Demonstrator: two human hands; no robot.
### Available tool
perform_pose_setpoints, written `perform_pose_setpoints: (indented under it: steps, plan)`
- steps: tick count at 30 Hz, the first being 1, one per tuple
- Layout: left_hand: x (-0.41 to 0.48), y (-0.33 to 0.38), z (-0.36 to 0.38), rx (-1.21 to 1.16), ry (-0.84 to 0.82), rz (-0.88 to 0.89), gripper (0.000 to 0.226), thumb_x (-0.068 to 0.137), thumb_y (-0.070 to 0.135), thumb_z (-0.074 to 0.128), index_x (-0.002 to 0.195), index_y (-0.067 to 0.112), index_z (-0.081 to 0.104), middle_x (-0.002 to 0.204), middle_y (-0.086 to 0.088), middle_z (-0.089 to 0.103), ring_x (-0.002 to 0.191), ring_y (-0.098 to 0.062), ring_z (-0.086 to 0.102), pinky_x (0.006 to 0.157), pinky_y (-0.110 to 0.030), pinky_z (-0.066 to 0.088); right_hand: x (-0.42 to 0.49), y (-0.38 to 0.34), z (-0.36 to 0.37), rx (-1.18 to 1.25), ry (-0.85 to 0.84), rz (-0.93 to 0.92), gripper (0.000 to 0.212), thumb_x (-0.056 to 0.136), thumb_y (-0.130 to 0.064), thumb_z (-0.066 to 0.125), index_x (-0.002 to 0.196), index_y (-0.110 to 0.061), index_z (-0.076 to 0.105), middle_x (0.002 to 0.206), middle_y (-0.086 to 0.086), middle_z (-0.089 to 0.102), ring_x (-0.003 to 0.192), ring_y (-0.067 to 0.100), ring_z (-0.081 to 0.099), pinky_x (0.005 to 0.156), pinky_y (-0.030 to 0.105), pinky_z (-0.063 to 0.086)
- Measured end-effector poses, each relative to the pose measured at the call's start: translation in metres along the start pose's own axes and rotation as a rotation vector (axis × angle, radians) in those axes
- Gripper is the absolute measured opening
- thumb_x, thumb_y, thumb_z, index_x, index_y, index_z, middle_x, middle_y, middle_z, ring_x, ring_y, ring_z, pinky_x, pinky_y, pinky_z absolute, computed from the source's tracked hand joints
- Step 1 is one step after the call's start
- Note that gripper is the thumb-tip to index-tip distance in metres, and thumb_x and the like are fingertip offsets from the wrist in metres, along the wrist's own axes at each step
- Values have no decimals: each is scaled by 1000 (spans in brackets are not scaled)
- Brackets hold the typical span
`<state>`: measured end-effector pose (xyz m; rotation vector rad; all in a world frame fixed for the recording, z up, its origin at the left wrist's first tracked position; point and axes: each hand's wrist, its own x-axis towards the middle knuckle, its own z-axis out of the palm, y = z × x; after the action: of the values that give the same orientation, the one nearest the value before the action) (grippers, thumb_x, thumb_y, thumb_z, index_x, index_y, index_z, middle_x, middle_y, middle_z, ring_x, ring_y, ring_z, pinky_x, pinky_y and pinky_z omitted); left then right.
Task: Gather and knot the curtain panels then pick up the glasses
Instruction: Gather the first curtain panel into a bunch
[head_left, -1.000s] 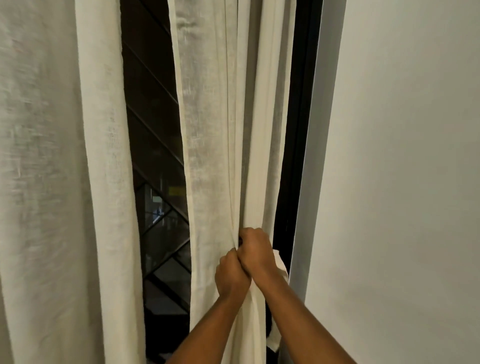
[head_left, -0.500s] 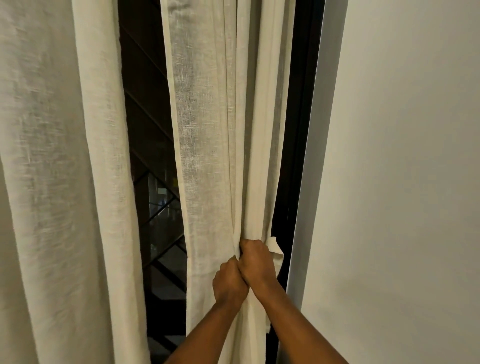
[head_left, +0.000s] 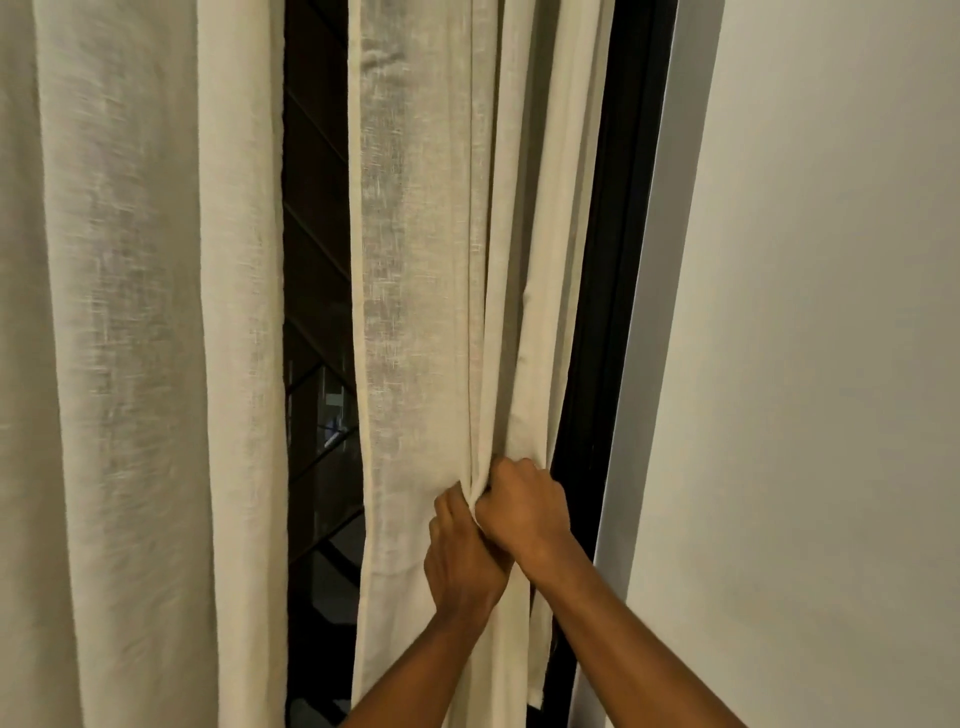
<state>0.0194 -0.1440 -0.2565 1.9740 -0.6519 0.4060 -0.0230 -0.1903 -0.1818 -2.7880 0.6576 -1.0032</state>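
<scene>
A cream linen curtain panel (head_left: 415, 291) hangs in the middle of the head view, its folds bunched toward the right. My right hand (head_left: 524, 506) grips the gathered folds at about waist height. My left hand (head_left: 462, 561) grips the same panel just below and to the left, knuckles touching the right hand. A second cream curtain panel (head_left: 130, 338) hangs loose on the left, apart from both hands. No glasses are in view.
Between the two panels a dark window (head_left: 317, 291) with diagonal bars shows. A black window frame (head_left: 608, 312) runs down right of the gathered panel. A plain pale wall (head_left: 810, 364) fills the right side.
Both hands stay clenched together on the right panel and sit slightly lower in view than a second ago. The view has shifted a little; the folds are pulled tighter.
</scene>
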Motion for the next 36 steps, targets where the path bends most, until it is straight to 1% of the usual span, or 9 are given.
perform_pose_setpoints:
  steps: [4, 8, 13, 17, 24, 27, 30, 34, 36]
  plan:
    - [24, 26, -16, -112, 110, 87, 75, 83, 39, 62, 142, 14, 22, 133, -2, 45, 116, -21, 52, 86, -32, 47, 22, -25, -47, 199, 148, 19, 40, 98, -42, 37, 124, -17, 55, 108, 6, 67, 94, 26, 65, 79, 37, 54]
    - [55, 59, -41, -184, 183, 202, 95, 79, 45, 68, 147, 20, 7, 146, -2, 35, 126, -21, 45, 93, -36, 46, 52, -51, -98, 274, 347, 5, 60, 97, -59, 30, 143, -22, 40, 126, 9, 61, 113, 30, 59, 90, 39, 48]
    - [91, 105, -77, -218, 284, 348, 97, 80, 52, 66, 146, 30, -2, 152, 0, 25, 131, -21, 41, 94, -37, 46, 100, -80, -152, 270, 528, -96, 58, 98, -56, 33, 144, -21, 36, 115, 7, 67, 106, 29, 63, 84, 37, 48]
    - [118, 138, -104, -209, 355, 455, 97, 80, 55, 65, 146, 32, -3, 149, 1, 28, 125, -20, 47, 89, -37, 51, 134, -103, -188, 190, 684, -150, 53, 98, -53, 35, 134, -15, 45, 98, 9, 67, 90, 31, 65, 68, 35, 43]
    - [160, 183, -131, -160, 422, 546, 95, 78, 47, 70, 149, 24, 11, 146, 0, 34, 119, -21, 51, 87, -35, 51, 181, -128, -245, 77, 843, -201, 35, 103, -29, 33, 128, -11, 49, 92, 9, 68, 81, 30, 64, 62, 32, 34]
    - [173, 202, -141, -148, 453, 564, 97, 78, 47, 70, 148, 27, 7, 148, -1, 31, 119, -23, 51, 87, -37, 51, 196, -132, -265, 72, 869, -220, 32, 103, -26, 32, 122, -11, 53, 94, 10, 68, 83, 30, 64, 64, 33, 38]
    - [183, 218, -153, -104, 480, 563, 107, 77, 49, 71, 147, 33, -9, 151, -3, 23, 118, -23, 50, 82, -37, 50, 209, -132, -286, 60, 875, -196, 30, 101, -23, 35, 122, -10, 53, 101, 11, 67, 91, 31, 63, 66, 33, 36]
    - [195, 236, -169, -44, 477, 563, 109, 80, 44, 69, 146, 35, -17, 155, -4, 8, 119, -25, 47, 81, -36, 47, 227, -129, -312, 29, 918, -177, 55, 93, -16, 46, 145, -16, 29, 104, 10, 64, 88, 30, 63, 63, 32, 39]
    - [201, 247, -177, -21, 479, 574, 106, 80, 40, 69, 147, 34, -13, 157, -5, 1, 121, -27, 45, 81, -36, 46, 237, -130, -323, 11, 938, -204, 69, 88, -12, 52, 149, -20, 20, 119, 12, 57, 90, 30, 62, 65, 34, 45]
